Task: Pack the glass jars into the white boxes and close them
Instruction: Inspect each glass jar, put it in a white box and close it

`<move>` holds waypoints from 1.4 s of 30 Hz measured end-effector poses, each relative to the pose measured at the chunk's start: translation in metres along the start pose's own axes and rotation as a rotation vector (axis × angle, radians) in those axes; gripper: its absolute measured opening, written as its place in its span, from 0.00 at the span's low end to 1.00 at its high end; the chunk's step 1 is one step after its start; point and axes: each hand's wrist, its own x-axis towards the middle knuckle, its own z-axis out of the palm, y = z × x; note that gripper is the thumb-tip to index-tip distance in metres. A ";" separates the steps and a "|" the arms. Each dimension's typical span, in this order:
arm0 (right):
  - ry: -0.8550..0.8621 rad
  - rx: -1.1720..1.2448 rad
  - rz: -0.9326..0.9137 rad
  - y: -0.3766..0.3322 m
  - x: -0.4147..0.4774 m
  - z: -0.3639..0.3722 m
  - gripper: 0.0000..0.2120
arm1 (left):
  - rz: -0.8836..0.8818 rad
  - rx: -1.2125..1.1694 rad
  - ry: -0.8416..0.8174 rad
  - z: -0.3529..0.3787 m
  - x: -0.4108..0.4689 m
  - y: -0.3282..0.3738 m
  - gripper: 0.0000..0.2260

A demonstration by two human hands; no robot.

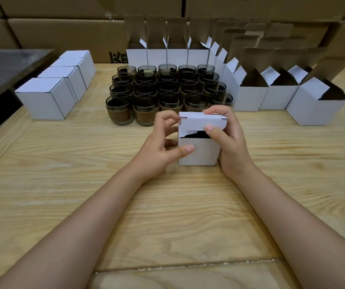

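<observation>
Centre of frame: white box [198,152] stands on the table [63,184], its lid [200,122] folded over but tuck flap not yet in. The left hand [159,151] grasps the box's left side, thumb on front wall; the right hand [228,142] pinches the lid edge. Risk: flap catches outside the front wall & creases, or box tips if pushed w/o support. Only a dark shape shows thru the gap, so jar inside unconfirmed; far-side fingers hidden. Unpacked glass jars [167,90] stand just behind.

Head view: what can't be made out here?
- Held box contents: head view, lid and right hand leave only a dark gap.
- Closed boxes contents: head view, their walls hide them.
- Rear jars: head view, front rows overlap them; count unclear.
- Carton lettering: head view, open boxes cut it off.
</observation>
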 end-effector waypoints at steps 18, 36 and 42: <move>-0.094 -0.026 0.106 0.001 0.004 -0.013 0.08 | 0.028 0.053 0.027 -0.001 -0.001 0.000 0.16; -0.174 0.171 0.266 0.006 0.001 -0.009 0.23 | 0.459 1.056 0.329 0.005 -0.015 0.023 0.11; -0.113 0.152 0.307 0.009 0.003 -0.012 0.21 | 0.309 1.248 0.448 -0.027 -0.051 0.036 0.24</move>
